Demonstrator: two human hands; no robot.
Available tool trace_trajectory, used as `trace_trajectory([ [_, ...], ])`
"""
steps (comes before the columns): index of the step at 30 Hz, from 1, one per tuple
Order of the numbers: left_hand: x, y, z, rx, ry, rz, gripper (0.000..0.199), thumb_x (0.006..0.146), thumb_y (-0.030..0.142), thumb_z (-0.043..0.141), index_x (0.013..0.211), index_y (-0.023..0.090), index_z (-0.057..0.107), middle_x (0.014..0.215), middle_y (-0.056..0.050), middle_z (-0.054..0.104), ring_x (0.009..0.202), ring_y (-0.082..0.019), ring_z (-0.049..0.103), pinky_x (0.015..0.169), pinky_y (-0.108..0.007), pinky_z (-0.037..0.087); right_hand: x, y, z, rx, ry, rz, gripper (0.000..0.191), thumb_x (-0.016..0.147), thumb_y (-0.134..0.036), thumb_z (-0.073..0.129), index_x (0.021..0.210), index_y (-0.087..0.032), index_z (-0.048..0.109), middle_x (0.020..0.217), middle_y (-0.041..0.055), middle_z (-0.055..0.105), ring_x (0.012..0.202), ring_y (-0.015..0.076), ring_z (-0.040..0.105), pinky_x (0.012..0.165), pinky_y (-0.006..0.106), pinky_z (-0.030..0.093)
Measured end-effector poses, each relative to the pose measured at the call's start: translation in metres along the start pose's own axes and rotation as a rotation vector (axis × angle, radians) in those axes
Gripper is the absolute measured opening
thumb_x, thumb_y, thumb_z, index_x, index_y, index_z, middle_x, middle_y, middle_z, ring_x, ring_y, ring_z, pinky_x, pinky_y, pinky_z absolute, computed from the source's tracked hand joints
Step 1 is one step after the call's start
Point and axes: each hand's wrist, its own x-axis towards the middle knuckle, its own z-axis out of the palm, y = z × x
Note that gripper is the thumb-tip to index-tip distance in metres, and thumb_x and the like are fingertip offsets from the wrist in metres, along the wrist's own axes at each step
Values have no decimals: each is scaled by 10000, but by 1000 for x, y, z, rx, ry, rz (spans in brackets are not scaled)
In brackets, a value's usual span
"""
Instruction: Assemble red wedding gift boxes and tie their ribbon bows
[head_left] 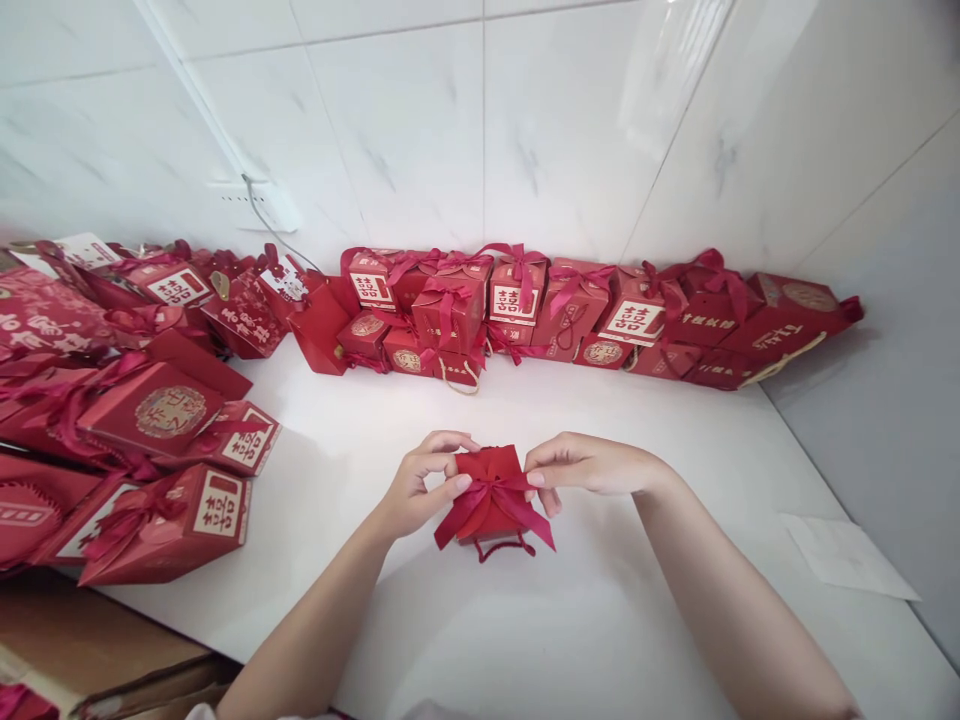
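"Containers?"
"One small red cardboard gift box (pixel 486 515), crimson satin ribbon bow (pixel 491 488) on top, dark-red cord handle (pixel 502 546); mid-bench, between the hands, contents hidden. Stacked red gift boxes (pixel 570 310), a row along the back edge of the white bench (pixel 480 630). Piled red gift boxes (pixel 169 410), at the left edge. One brown cardboard carton (pixel 112 640), near left corner; red material (pixel 26 702) inside, mostly out of view."
"Hands?"
"Left hand (pixel 429 482): partly curled, thumb and forefinger gripping the bow's left side. Right hand (pixel 574 468): thumb and forefinger pinched on its right side, other fingers loosely bent."
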Motion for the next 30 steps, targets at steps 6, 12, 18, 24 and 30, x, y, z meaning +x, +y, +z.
trace_trajectory([
  [6,0,4,-6,29,14,18,349,923,320,556,611,172,505,1197,-95,615,1239,-244,501,1076,-410,395,-5,-7,2,-23,-29,8,312,934,-461,586,915,-165,680,759,26,678,734,172,638,734,293,466],
  [12,1,-2,-10,70,23,9,353,931,293,547,603,165,513,1207,-79,608,1249,-233,492,1082,-392,378,0,-1,3,-6,-51,11,292,948,-445,572,956,-166,659,719,7,668,698,159,637,721,281,467],
  [18,3,-7,-9,115,0,-26,358,936,279,539,599,159,527,1210,-64,605,1243,-219,497,1066,-368,382,2,2,1,-22,-56,78,317,944,-478,563,937,-172,646,635,-8,657,623,148,620,686,272,433],
  [24,4,-12,-9,112,-17,-39,361,933,281,539,593,160,527,1211,-63,605,1241,-220,498,1074,-369,378,5,5,-2,-65,-63,130,369,928,-531,559,934,-174,652,601,-8,656,572,140,609,591,253,364],
  [30,4,-7,-7,76,-78,-16,299,830,308,689,627,160,526,1216,-88,588,1198,-240,527,1050,-381,410,6,6,-1,-61,-68,122,370,938,-524,546,914,-171,654,585,-11,654,550,133,599,593,253,372],
])
